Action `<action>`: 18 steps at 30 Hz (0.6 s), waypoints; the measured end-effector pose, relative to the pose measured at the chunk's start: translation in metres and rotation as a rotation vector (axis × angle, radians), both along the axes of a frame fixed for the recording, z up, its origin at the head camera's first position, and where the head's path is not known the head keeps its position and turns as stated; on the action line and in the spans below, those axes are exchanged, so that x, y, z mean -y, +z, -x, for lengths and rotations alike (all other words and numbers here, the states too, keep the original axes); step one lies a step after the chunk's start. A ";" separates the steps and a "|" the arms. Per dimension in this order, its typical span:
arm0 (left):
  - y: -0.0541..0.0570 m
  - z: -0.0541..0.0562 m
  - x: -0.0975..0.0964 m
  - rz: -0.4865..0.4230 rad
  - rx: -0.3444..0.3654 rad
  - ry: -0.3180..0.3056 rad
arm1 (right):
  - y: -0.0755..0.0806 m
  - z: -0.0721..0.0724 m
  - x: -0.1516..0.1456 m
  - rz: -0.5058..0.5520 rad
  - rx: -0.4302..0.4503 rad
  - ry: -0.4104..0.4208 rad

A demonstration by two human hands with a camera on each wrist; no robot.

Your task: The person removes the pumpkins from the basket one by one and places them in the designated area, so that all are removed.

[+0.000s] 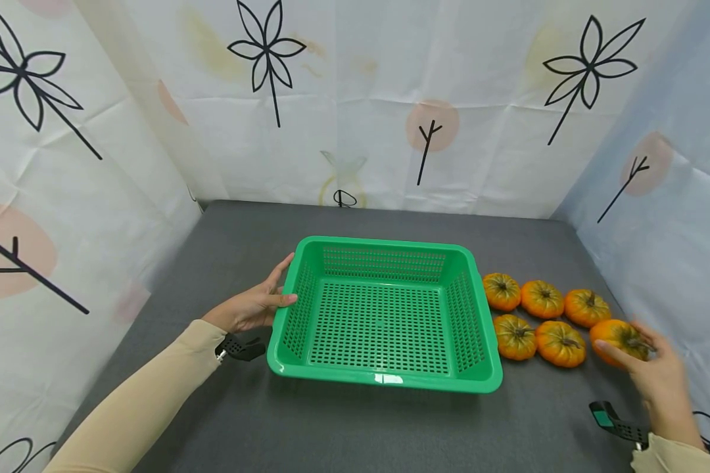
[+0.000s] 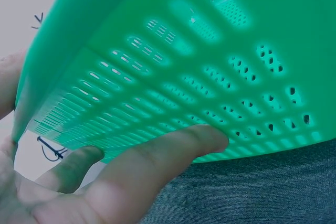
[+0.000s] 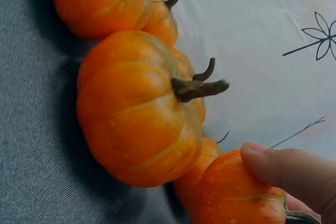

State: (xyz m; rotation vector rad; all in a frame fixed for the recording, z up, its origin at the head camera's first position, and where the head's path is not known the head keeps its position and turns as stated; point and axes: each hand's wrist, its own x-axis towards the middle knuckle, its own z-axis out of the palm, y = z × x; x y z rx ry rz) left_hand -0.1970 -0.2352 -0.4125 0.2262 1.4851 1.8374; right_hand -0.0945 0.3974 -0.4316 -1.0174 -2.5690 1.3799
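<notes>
A green plastic basket with slotted walls stands in the middle, its inside showing only the perforated floor. My left hand grips its left rim, thumb over the edge; in the left wrist view the fingers lie along the outer wall. Over on the right, my right hand holds a small orange pumpkin between thumb and fingers. That pumpkin is partly cut off in the right wrist view, with the thumb on it. Whether it touches the table is not plain.
Several more small pumpkins sit in two rows between basket and right hand, the nearest ones close to the basket's right wall. A grey cloth-covered table lies beneath. White printed curtains enclose the back and sides.
</notes>
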 end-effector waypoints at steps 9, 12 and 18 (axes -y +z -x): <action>0.000 0.000 -0.001 0.013 -0.015 -0.001 | 0.002 -0.002 0.000 0.003 0.088 0.071; 0.000 0.001 -0.001 0.013 -0.010 0.002 | -0.001 -0.001 -0.002 0.007 0.106 0.081; 0.000 0.001 -0.001 0.019 -0.011 0.005 | -0.005 0.001 -0.005 0.007 0.143 0.093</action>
